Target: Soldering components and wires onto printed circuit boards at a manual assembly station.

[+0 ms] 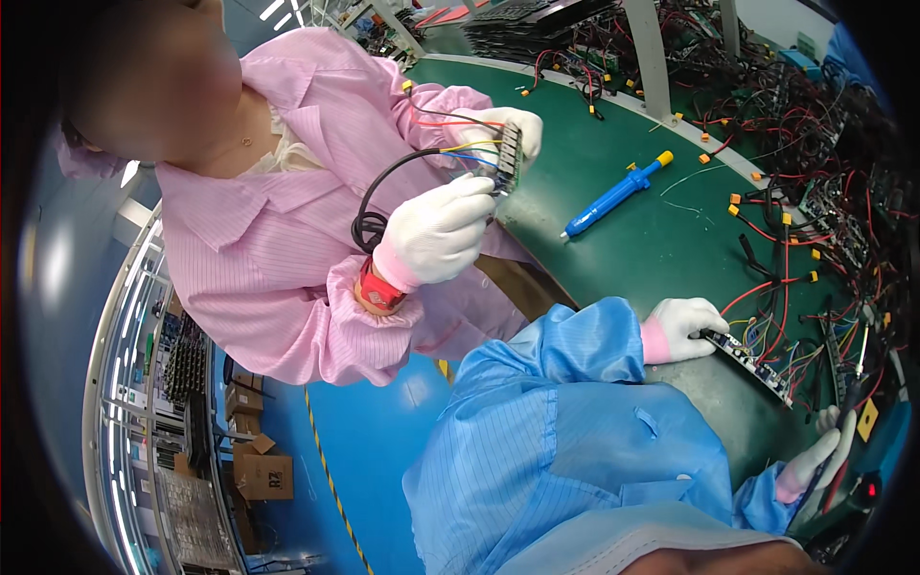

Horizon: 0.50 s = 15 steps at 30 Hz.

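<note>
My left hand [685, 329], in a white glove, is closed on the near end of a long narrow circuit board [752, 369]. Red, black, yellow and other thin wires run from that board towards the heap of wiring at the right. My right hand [821, 455], also gloved, is wrapped round a soldering iron [849, 398] near the picture's right rim. The iron's bare metal tip points away from me, to the right of the board and apart from it.
A person in a pink smock [287, 220] stands at the left, holding another wired circuit board [510, 158] in gloved hands. A blue desoldering pump [616, 196] lies on the green table mat [585, 273]. Tangled wired boards [824, 206] crowd the right edge; a metal post [650, 57] rises behind.
</note>
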Each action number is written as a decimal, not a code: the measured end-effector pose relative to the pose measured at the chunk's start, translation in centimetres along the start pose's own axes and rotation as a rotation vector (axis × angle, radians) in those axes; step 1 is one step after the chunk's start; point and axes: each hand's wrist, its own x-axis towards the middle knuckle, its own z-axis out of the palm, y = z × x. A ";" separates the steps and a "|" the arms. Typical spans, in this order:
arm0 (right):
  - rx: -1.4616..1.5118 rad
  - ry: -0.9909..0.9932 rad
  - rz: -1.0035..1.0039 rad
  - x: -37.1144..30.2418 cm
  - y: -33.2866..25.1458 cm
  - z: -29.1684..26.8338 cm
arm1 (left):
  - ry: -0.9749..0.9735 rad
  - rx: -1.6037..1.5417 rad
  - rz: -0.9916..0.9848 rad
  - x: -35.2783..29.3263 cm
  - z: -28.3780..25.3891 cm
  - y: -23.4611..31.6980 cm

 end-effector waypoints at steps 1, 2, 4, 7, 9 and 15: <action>0.022 -0.002 -0.001 -0.1 0.3 -0.4 | -0.008 -0.005 -0.001 0.0 0.0 0.1; 0.045 -0.004 -0.002 -0.2 0.6 -0.7 | -0.015 -0.009 -0.001 0.1 0.0 0.1; 0.070 -0.011 0.003 -0.7 0.8 -1.3 | -0.024 -0.009 -0.009 -0.3 0.0 0.8; 0.095 -0.016 0.021 -1.0 0.5 -1.2 | -0.015 -0.026 -0.047 -0.6 -0.3 1.3; 0.088 -0.009 0.022 -1.3 0.2 -1.2 | -0.018 -0.047 -0.051 -0.8 -0.5 1.5; 0.138 -0.007 0.036 -1.8 0.3 -1.4 | -0.065 -0.011 -0.085 -1.1 -1.3 2.7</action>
